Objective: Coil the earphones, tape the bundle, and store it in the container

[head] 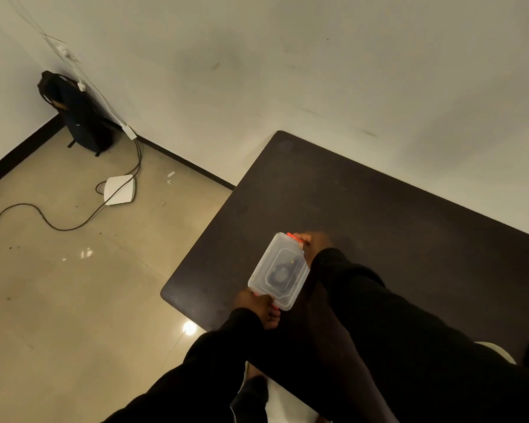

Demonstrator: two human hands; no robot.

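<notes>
A bare room corner with pale walls (318, 56) and a glossy beige tiled floor (58, 300) fills most of the view, and a dark brown bench (379, 224) juts in from the right. In the far corner a black backpack (77, 117) leans against the wall beside a white power strip (129, 131), and dark cables (43, 218) trail across the floor past a flat white router-like box (119, 190).

Near the bench's left front corner sits a clear plastic container (278, 271) with its lid on and orange-red latches at both short ends. Through the lid a dark coiled bundle of earphones (278, 275) shows, lying inside on the container's bottom; whether tape is around it cannot be made out.

The left hand (258, 305), in a black sleeve, grips the near end of the container, its fingers (272, 315) curled shut around the orange latch there. The right hand (313, 241), also black-sleeved, holds the far end, with its fingers (303, 239) pressed on the other orange latch (292, 236). Both forearms reach in from the lower edge, the right one lying across the bench just beside the container.
</notes>
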